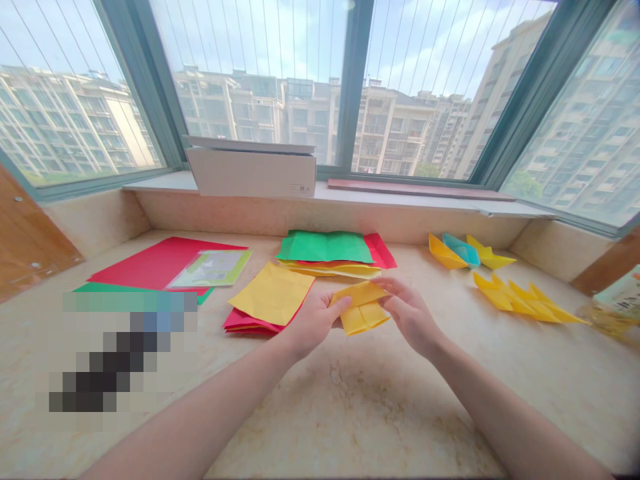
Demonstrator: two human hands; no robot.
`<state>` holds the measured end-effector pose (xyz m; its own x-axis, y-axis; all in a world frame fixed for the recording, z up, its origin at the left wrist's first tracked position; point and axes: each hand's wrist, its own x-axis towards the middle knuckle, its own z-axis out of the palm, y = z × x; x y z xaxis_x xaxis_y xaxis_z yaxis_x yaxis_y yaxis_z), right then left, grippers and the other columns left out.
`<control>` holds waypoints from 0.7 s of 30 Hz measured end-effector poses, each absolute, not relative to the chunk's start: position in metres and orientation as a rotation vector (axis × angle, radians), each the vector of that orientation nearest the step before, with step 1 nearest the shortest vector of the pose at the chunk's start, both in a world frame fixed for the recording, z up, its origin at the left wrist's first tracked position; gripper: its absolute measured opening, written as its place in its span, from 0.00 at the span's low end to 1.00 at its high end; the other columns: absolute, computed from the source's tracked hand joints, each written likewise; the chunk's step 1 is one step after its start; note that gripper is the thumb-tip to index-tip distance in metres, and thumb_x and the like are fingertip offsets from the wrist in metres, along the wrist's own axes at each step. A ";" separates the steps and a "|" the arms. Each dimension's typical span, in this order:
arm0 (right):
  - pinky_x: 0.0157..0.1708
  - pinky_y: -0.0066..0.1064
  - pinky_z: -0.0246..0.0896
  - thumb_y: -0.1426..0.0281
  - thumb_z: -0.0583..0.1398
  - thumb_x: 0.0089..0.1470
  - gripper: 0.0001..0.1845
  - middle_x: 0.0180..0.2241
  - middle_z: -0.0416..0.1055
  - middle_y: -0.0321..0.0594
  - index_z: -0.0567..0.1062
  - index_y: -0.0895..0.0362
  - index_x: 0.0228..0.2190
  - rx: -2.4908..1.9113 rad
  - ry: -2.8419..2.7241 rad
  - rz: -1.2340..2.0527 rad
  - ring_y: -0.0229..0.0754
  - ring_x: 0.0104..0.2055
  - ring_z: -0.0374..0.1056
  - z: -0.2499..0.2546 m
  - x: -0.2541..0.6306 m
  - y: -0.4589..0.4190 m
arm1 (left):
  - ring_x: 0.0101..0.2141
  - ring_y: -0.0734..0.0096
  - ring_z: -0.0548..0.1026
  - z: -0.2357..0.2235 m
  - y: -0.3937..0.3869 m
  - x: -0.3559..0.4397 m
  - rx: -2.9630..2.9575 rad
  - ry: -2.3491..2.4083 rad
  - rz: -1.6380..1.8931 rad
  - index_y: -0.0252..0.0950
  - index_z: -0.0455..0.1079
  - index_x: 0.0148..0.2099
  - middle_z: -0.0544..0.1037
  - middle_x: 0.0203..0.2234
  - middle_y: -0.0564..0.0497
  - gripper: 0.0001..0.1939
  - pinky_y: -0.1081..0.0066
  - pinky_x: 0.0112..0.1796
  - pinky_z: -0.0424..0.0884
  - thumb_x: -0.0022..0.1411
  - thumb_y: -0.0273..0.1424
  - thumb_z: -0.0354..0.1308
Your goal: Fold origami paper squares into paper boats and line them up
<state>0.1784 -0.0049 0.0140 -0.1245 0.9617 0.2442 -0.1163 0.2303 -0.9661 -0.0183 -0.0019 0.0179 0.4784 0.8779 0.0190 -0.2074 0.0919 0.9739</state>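
A folded piece of yellow origami paper (360,308) is held above the stone ledge (320,413) between my left hand (314,321) and my right hand (410,315). My left thumb presses on its left side, and my right fingers pinch its upper right corner. Just left of my left hand, a yellow paper sheet (273,293) lies on a small stack of red paper (245,323). Farther back is a stack of paper topped by a creased green sheet (325,247).
A large red sheet (160,265) with a printed booklet (210,268) lies at left. Paper boats (461,251) and a row of yellow folded boats (525,301) stand at right. A white box (251,171) sits on the windowsill. A pixelated patch covers the lower left.
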 end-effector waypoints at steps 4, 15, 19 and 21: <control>0.41 0.35 0.69 0.61 0.60 0.56 0.23 0.45 0.77 0.42 0.72 0.50 0.53 -0.918 -1.337 1.263 0.46 0.44 0.74 0.019 0.177 -0.006 | 0.39 0.60 0.79 0.017 -0.001 -0.018 1.310 0.793 0.967 0.33 0.78 0.45 0.82 0.38 0.46 0.18 0.64 0.41 0.74 0.58 0.41 0.64; 0.43 0.41 0.70 0.53 0.65 0.51 0.19 0.34 0.82 0.41 0.84 0.54 0.37 -1.056 -1.567 1.068 0.49 0.39 0.75 0.013 0.185 -0.001 | 0.32 0.66 0.75 0.015 0.002 -0.024 1.656 0.929 0.932 0.33 0.76 0.38 0.78 0.30 0.50 0.15 0.71 0.32 0.68 0.59 0.41 0.62; 0.40 0.39 0.70 0.53 0.61 0.56 0.19 0.34 0.81 0.41 0.84 0.53 0.38 -1.078 -1.617 1.044 0.50 0.38 0.75 0.014 0.183 -0.003 | 0.30 0.67 0.74 0.016 0.002 -0.025 1.661 0.964 0.942 0.33 0.76 0.36 0.77 0.28 0.50 0.14 0.72 0.31 0.67 0.59 0.40 0.61; 0.39 0.38 0.69 0.53 0.58 0.59 0.21 0.34 0.81 0.41 0.83 0.55 0.38 -1.096 -1.621 1.013 0.50 0.38 0.75 0.015 0.181 -0.004 | 0.30 0.68 0.74 0.017 0.001 -0.024 1.618 0.961 0.946 0.33 0.76 0.35 0.77 0.28 0.51 0.13 0.72 0.31 0.68 0.59 0.40 0.62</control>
<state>0.1810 -0.0045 0.0155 -0.1981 0.9530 0.2294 0.2112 0.2700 -0.9394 -0.0235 0.0010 0.0166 0.3807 0.9157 0.1287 0.1435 -0.1960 0.9700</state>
